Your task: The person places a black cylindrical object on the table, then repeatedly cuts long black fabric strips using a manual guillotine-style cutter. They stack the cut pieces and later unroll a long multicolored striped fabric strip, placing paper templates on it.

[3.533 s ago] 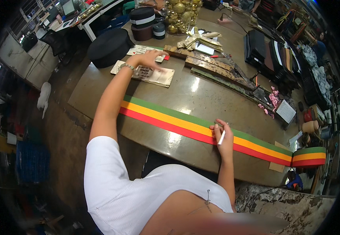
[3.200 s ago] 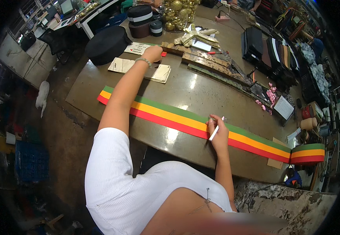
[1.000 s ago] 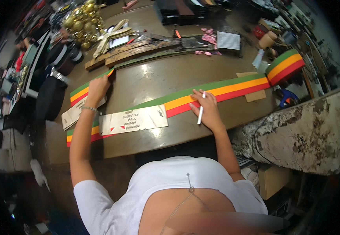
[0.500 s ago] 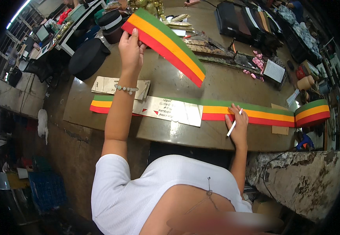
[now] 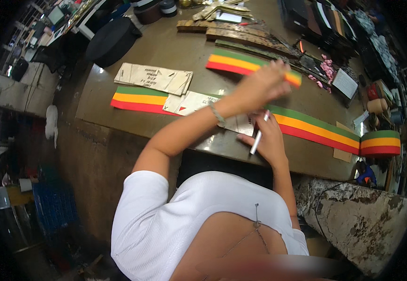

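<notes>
A long green, yellow and red striped band (image 5: 318, 127) lies along the front of the brown workbench (image 5: 175, 54) and ends in a roll (image 5: 380, 143) at the right. My left hand (image 5: 260, 86) reaches across to the right, gripping a lifted length of the band (image 5: 234, 63) that hangs above the bench. Under my left forearm, my right hand (image 5: 268, 140) holds a white pen (image 5: 256, 141) and rests on the band beside a white paper template (image 5: 190, 102). Another stretch of the band (image 5: 140, 98) lies flat to the left.
A folded cream paper pattern (image 5: 154, 77) lies behind the band. A black round case (image 5: 113, 40) sits at the back left, long wooden strips (image 5: 241, 33) and small tools at the back. A rough stone block (image 5: 363, 220) stands at the right below the bench.
My left hand has swung the lifted band from high at the far left down and to the right, above my right hand. The right hand stays on the band with the pen.
</notes>
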